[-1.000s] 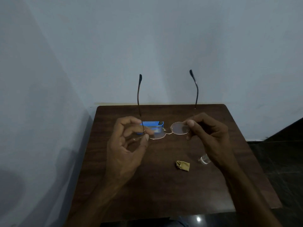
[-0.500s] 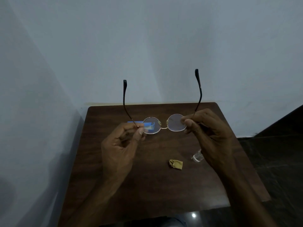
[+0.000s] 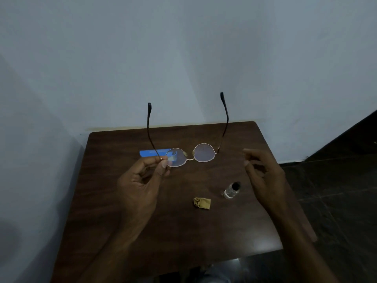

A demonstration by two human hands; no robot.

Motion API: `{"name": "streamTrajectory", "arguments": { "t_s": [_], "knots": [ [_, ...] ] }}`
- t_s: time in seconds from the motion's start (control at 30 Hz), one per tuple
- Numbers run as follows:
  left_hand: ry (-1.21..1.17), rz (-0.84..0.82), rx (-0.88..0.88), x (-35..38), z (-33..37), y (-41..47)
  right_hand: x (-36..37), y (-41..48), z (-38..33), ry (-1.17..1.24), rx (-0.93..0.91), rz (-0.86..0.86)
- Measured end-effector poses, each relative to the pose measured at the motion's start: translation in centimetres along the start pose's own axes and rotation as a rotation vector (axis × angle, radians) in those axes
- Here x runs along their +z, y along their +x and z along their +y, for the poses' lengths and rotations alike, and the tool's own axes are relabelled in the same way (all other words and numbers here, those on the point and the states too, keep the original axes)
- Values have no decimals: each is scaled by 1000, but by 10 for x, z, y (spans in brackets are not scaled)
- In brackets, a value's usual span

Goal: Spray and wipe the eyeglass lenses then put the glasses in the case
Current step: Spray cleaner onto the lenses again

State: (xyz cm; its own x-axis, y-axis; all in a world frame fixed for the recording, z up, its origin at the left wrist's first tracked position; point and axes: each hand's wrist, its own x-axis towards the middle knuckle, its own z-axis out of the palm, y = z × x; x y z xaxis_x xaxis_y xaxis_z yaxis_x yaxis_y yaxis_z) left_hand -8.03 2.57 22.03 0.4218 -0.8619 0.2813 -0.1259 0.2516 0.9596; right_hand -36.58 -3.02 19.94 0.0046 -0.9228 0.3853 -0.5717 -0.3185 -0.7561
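Over a small wooden table (image 3: 183,231), a person's left hand (image 3: 140,180) pinches the glasses (image 3: 190,159) between thumb and forefinger at the left hinge. The glasses are held in the air above the far half of the table, temples open and pointing up. The right hand (image 3: 263,176) hovers near the right edge, fingers loosely curled around nothing. The spray bottle (image 3: 231,190) stands just beside it, with the folded cloth (image 3: 202,203) near mid-table and the blue case (image 3: 152,153) toward the far left corner.

The reach for the bottle looks to be next. It would go best with the pinch kept on the frame, off the glass, and the bottle taken round its body, upright.

Half a second ago both hands held the frame. Now the right has let go and drawn away rightward.
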Motion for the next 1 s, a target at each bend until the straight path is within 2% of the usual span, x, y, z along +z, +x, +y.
{"name": "streamTrajectory", "arguments": {
  "t_s": [0.07,0.17,0.27,0.4,0.53,0.67,0.9,1.0],
  "knots": [
    [-18,21,-21,10,-1,-2,0,-13,41,-53,106,-50],
    [-13,35,-30,23,-2,-5,12,-39,103,-98,225,-214],
    [-4,42,-26,34,-2,-9,29,-61,145,-46,308,-315],
    [39,61,-8,44,-2,-14,55,-71,164,86,431,-336],
    [102,48,41,52,-1,-17,76,-73,180,87,451,-344],
    [144,59,70,58,-5,-19,80,-68,176,174,454,-351],
    [92,123,55,64,-8,-19,41,-39,91,520,434,-345],
    [49,148,33,65,-10,-18,26,-27,53,794,499,-414]
  ]
}}
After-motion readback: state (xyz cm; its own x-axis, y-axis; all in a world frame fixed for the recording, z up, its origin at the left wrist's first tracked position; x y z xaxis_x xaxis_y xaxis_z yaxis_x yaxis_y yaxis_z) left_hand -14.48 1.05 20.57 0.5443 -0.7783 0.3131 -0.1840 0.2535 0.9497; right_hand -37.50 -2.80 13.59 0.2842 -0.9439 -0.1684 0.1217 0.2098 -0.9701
